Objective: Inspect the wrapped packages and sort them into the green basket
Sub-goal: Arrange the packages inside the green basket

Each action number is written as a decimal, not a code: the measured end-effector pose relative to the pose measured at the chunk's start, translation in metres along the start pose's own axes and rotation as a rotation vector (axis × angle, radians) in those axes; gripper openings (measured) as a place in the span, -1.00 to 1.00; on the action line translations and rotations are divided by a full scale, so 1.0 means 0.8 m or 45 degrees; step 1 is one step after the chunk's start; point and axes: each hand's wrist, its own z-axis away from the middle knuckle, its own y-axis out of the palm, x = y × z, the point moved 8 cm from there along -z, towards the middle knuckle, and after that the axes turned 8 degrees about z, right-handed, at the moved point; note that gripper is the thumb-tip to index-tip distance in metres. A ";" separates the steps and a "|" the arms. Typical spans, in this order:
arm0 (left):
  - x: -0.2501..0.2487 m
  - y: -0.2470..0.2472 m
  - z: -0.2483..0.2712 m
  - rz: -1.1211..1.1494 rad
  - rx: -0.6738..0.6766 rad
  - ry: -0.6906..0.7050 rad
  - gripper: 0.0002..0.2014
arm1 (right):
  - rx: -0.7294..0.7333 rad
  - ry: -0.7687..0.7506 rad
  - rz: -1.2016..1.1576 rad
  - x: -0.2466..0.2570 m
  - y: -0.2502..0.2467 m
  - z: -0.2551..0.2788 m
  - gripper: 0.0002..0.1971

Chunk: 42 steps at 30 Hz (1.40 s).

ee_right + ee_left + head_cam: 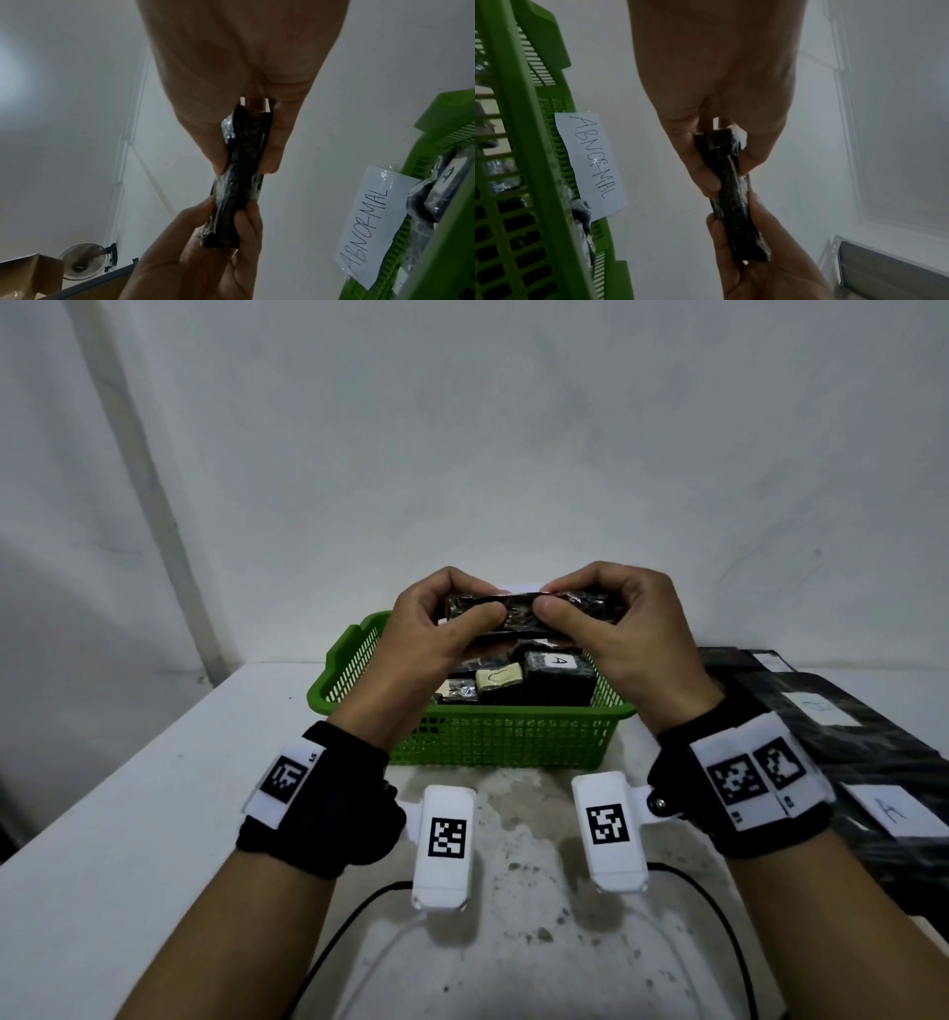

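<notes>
A flat black plastic-wrapped package (518, 613) is held edge-on above the green basket (513, 737). My left hand (452, 618) pinches its left end between thumb and fingers, and my right hand (595, 613) pinches its right end. In the left wrist view the package (731, 192) runs from my left hand (718, 158) down to the right hand (757, 243). In the right wrist view the package (239, 182) hangs between my right hand (244, 152) and the left hand (218, 233). The basket holds several wrapped packages (557, 680), some with paper labels.
A paper sign reading ABNORMAL (590, 162) is taped to the basket's far side (372, 223). More black packages with white labels (832, 711) lie on the table at the right. Two white tagged wrist-camera units (444, 845) and cables sit over the near table. A wall stands behind.
</notes>
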 end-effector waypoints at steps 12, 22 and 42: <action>0.005 0.011 0.001 0.242 0.043 -0.053 -0.71 | -0.099 0.141 0.250 -0.030 -0.013 -0.002 -0.51; -0.009 0.024 0.005 0.109 0.059 0.006 -0.66 | 0.273 0.300 -0.356 -0.038 0.021 0.006 -0.24; 0.018 0.019 0.003 0.160 0.108 -0.275 -0.68 | 0.196 0.169 -0.363 -0.027 0.012 0.003 -0.05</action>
